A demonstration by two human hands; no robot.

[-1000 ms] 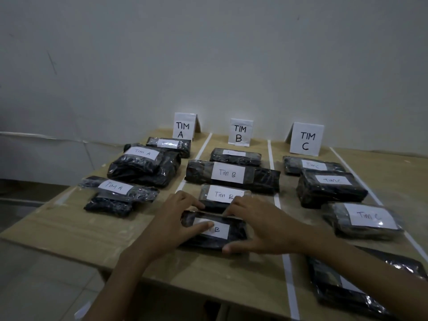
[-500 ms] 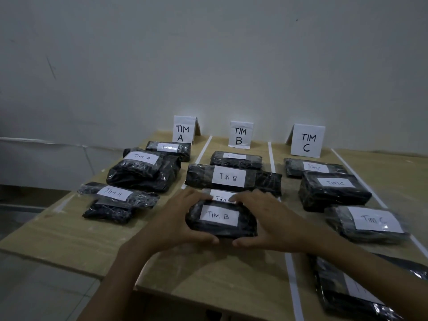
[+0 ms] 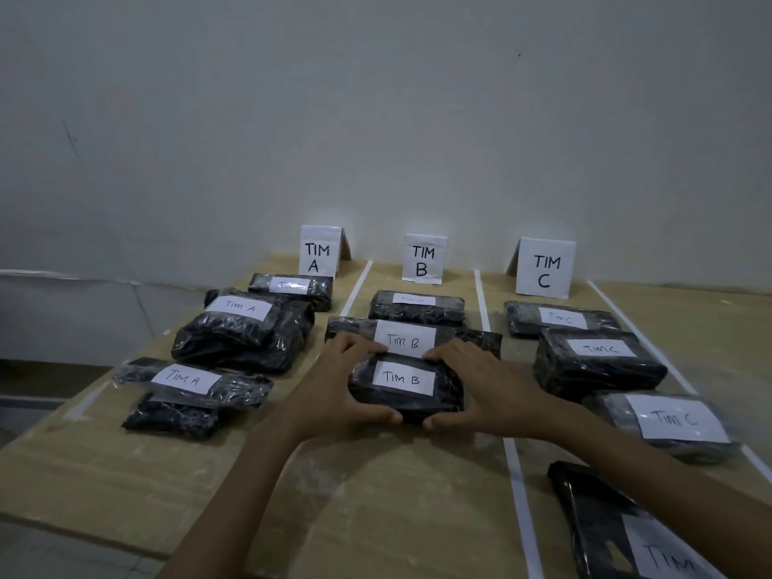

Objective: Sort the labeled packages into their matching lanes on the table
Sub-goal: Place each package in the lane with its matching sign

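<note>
Item: black plastic-wrapped rectangular package with white paper label "TIM B" (image 3: 403,384). Location: middle lane of the light wooden table (image 3: 376,516), between two white tape lines (image 3: 516,486), roughly midway between the near and far edges, its far side meeting a longer black wrapped package labelled "TIM B" (image 3: 411,340). Whether it is lifted or resting cannot be told. Left hand (image 3: 334,386) clasps its left end and right hand (image 3: 480,386) its right end, each with the thumb on the near side and fingers curled over the far side. At the far edge stand three folded white paper signs: "TIM A" sign (image 3: 319,254), "TIM B" sign (image 3: 424,261), "TIM C" sign (image 3: 545,269). Left lane: black wrapped packages labelled "TIM A" (image 3: 238,328). Right lane: black wrapped packages labelled "TIM C" (image 3: 597,357). Near right edge: a further black package (image 3: 585,516), its label only partly visible.
</note>
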